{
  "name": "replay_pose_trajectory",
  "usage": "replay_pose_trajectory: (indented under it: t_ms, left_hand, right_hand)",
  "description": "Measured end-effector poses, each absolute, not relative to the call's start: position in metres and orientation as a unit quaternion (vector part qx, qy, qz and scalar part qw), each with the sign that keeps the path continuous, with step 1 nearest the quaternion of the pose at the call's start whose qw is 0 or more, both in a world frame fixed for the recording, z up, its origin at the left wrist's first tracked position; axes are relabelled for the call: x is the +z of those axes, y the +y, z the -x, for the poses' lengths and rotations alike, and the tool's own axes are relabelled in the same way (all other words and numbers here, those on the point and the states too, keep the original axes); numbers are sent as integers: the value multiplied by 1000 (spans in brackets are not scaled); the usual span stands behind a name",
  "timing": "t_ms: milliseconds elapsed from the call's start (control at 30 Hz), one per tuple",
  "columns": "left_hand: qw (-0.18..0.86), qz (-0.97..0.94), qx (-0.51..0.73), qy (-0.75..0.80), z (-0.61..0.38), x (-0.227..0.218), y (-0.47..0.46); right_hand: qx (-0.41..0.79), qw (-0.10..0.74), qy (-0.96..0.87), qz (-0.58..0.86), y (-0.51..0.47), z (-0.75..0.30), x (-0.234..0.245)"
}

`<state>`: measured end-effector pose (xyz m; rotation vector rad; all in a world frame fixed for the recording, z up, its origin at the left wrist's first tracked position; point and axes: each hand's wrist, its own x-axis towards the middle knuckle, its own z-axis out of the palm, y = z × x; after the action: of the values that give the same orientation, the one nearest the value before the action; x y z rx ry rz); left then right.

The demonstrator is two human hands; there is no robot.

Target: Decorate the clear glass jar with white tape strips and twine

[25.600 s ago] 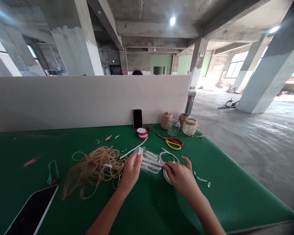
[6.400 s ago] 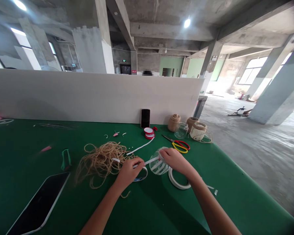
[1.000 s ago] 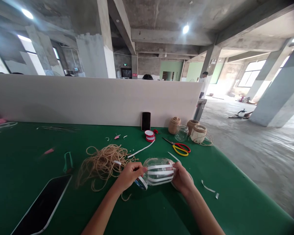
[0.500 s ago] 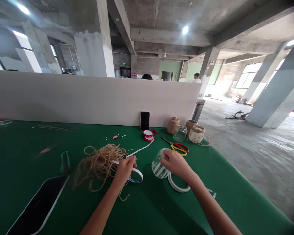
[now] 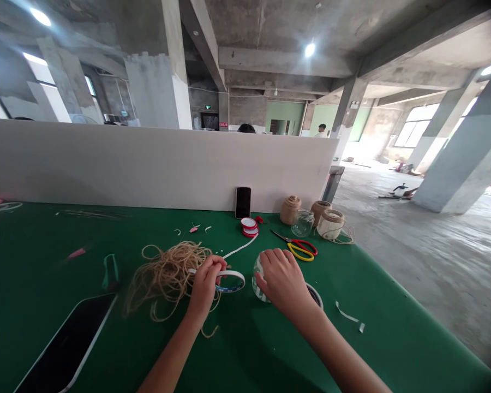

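Observation:
My left hand (image 5: 205, 282) pinches a narrow roll of white tape (image 5: 240, 283) with blue on its inner side, held above the table beside a tangle of jute twine (image 5: 169, 273). My right hand (image 5: 284, 279) wraps over a clear glass jar (image 5: 258, 293) lying tilted, and covers much of it. White stripes show on the jar's side. Partly hidden behind my right wrist lies another white tape roll (image 5: 318, 297). Scissors (image 5: 303, 248) with red and yellow handles rest beyond the right hand.
Along the back stand a phone (image 5: 243, 202), red-and-white ribbon spools (image 5: 249, 225), a clear jar (image 5: 302, 224) and several twine-wrapped jars (image 5: 290, 210). A white partition (image 5: 155, 166) borders the green table. A large tablet (image 5: 65, 344) lies front left; tape scraps (image 5: 347, 314) lie right.
My right hand has turned and spread over the jar, covering more of it. My left hand has shifted slightly right with the tape roll. A curled tape strip now shows at right.

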<state>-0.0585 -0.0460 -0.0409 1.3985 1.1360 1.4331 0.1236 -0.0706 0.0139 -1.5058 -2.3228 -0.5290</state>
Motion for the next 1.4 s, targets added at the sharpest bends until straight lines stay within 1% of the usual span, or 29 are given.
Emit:
replay_pose_trajectory:
  t_ms: [133,233,367,500,667,767,967,1200,1267,1400]
  left_hand:
    - [394,-595,595,371,60,-42,-50]
    - [345,-616,611,358,61,-41,-54]
    - [206,-661,625,361,62,-40,-59]
    - [65,-710,611,345,63,-44,-63]
    - [-56,-734,593,327,60,-43,-65]
    - [-104,-740,584,315,58,-41,-65]
    - [-126,-728,589,327,58,-43,-65]
    - [-100,-743,558,356,64,-50,-64]
    - [-85,-754,538,367,66,-50,-62]
    - [-44,-797,477,367,67,-46,-61]
  right_hand:
    - [-118,279,-818,489,-78,-112,11]
    - [-59,323,-815,477,-81,-100,0]
    - [-27,376,-795,474,-82,-86,-15]
    - [-12,430,-763,483,-83,-76,-22]
    - [-1,461,-745,483,-85,-66,-25]
    - [-3,474,-737,482,-86,-63,-28]
    - [11,493,-731,472,-88,-61,-29]
    - [23,480,-747,460,-75,-68,-25]
    - [52,471,-751,460,-73,-71,-22]
    - [156,449,-735,484,-76,-79,-8]
